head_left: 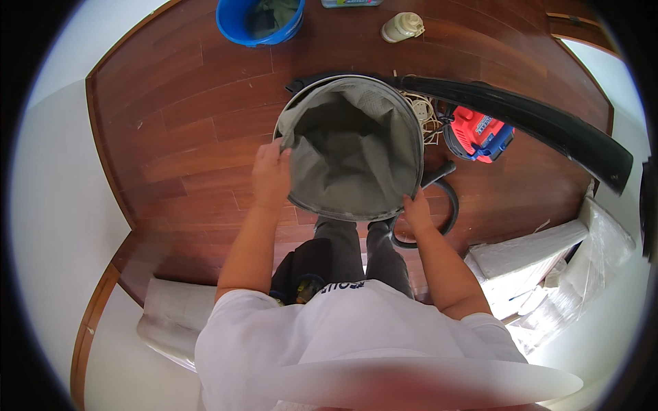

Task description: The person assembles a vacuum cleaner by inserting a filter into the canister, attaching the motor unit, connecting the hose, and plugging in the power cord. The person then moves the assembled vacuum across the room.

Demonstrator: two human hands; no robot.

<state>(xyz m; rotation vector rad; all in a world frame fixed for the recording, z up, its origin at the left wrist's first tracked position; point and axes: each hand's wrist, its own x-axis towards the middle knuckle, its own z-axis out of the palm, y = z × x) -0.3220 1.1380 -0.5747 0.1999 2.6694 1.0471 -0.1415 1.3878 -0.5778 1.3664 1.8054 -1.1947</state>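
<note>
A round grey cloth vacuum filter [343,181] with a stiff rim sits in front of my legs, its hollow facing up and its folds sagging inward. My left hand [272,175] is closed on its left rim. Lower on the right, my right hand [417,211] grips the same rim with the fingertips. Whether a drum stands under the filter is hidden. Beyond its right side lies a red and blue vacuum motor head [476,131] on the floor. A black hose [449,205] curls beside my right hand.
A long black tube [514,109] stretches across the right. Near the motor head lies a coiled cream cord [423,113]. Farther off stand a blue bucket [229,27] with cloth inside and a cream bottle [401,27]. Plastic-wrapped items [528,250] lean at right; another wrapped piece [171,318] is at left.
</note>
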